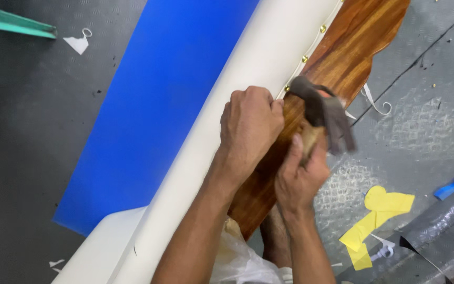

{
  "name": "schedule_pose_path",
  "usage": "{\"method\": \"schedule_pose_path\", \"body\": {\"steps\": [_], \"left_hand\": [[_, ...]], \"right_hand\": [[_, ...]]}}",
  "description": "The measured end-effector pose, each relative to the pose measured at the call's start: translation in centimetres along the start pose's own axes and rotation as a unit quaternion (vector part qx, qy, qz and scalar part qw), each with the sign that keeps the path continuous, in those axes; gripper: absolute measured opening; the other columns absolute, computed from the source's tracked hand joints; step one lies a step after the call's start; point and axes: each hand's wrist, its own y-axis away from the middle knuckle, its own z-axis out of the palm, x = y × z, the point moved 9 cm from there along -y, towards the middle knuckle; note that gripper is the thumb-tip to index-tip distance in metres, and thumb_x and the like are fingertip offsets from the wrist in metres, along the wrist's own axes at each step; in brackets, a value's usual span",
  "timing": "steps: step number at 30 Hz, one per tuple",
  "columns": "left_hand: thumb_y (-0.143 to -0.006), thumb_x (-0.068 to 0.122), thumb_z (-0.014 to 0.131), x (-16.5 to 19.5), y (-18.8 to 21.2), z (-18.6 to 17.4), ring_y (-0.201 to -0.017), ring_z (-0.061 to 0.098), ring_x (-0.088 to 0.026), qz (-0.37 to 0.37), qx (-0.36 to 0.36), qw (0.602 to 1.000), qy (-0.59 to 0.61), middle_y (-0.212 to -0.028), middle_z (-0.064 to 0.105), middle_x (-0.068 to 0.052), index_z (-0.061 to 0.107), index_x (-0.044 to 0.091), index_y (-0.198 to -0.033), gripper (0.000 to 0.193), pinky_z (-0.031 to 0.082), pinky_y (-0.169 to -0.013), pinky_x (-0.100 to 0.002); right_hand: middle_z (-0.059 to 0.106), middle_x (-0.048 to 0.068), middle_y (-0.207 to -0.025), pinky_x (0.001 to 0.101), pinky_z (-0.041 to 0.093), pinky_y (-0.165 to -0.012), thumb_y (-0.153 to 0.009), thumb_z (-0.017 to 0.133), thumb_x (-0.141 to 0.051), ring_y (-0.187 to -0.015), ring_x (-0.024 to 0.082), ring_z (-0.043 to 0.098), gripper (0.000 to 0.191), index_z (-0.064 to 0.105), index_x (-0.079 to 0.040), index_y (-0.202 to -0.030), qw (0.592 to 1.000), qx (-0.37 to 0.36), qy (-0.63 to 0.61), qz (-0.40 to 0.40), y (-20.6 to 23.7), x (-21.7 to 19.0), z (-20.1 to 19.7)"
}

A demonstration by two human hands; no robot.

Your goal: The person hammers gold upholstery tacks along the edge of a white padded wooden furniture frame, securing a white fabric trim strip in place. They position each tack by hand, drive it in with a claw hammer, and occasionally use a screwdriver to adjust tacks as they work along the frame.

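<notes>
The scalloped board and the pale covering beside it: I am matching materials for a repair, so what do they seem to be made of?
The scalloped board looks like solid wood with a glossy varnish: reddish-brown with dark streaky grain and a sheen. The pale covering seems to be smooth cream vinyl or faux leather, though cloth cannot be excluded; small brass-coloured tacks line its edge.

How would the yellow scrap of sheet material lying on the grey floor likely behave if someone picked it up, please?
The yellow scrap probably feels light and floppy: it lies flat, thin and irregularly cut. A push would likely slide it across the grey floor.
</notes>
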Motion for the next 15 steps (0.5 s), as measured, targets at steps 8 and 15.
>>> {"method": "schedule_pose_path", "body": {"steps": [8,15], "left_hand": [[-0.091,0.024,0.069,-0.1,0.0,-0.2,-0.064,0.074,-0.035,-0.003,-0.006,1.000,0.017,-0.063,0.070,-0.020,0.074,0.001,-0.075,0.029,0.058,-0.065,-0.046],[-0.091,0.025,0.069,-0.2,0.0,-0.2,-0.064,0.073,-0.037,-0.012,-0.022,0.999,0.019,-0.063,0.070,-0.020,0.072,-0.001,-0.072,0.033,0.057,-0.066,-0.046]], "right_hand": [[0.065,0.006,-0.096,0.0313,0.053,-0.079,-0.117,0.054,-0.015,-0.087,0.018,0.063,0.019,0.060,0.002,-0.123,0.999,-0.005,-0.030,0.039,0.1,0.3,0.4],[0.058,0.005,-0.095,0.0288,0.046,-0.073,-0.116,0.054,-0.015,-0.079,0.013,0.053,0.020,0.056,0.001,-0.127,0.984,0.056,-0.144,0.089,0.3,0.3,0.0]]}}
